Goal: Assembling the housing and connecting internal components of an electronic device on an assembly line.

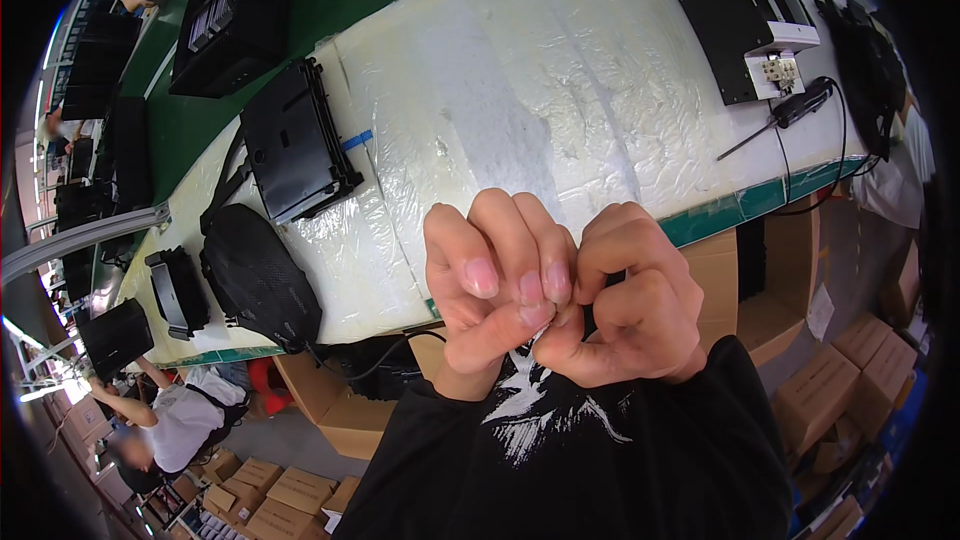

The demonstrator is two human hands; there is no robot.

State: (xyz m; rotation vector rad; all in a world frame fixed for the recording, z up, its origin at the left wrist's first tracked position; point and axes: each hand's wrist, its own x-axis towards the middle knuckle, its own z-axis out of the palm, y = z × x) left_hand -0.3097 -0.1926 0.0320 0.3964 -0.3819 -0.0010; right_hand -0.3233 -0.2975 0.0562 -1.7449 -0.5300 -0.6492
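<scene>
A small dark part sits pinched between the two hands, held up close under the camera and well clear of the bench. Only a sliver of it shows, in the gap where the thumbs meet; its shape and long axis cannot be told, since the fingers cover nearly all of it.

The left hand is curled tight, fingers folded with the nails facing the camera, thumb pressed across toward the right. The right hand is also closed in a fist-like curl, its thumb tip meeting the left thumb at the part. Both hands touch each other and the part lies right at that meeting point, a little more inside the right hand's curl than the left's. Neither hand is nearer in any useful sense; both are on it.

Below the hands is the person's black shirt with a white print.

Beyond the hands lies the bench, covered in white foam under clear film, with a green edge along its near side. Near its left end rest a black panel and, toward the near left corner, a dark rounded cover. At the far right corner stands a black and white unit, with a screwdriver just beside it near the right edge. Cardboard boxes stand on the floor under the near edge.
</scene>
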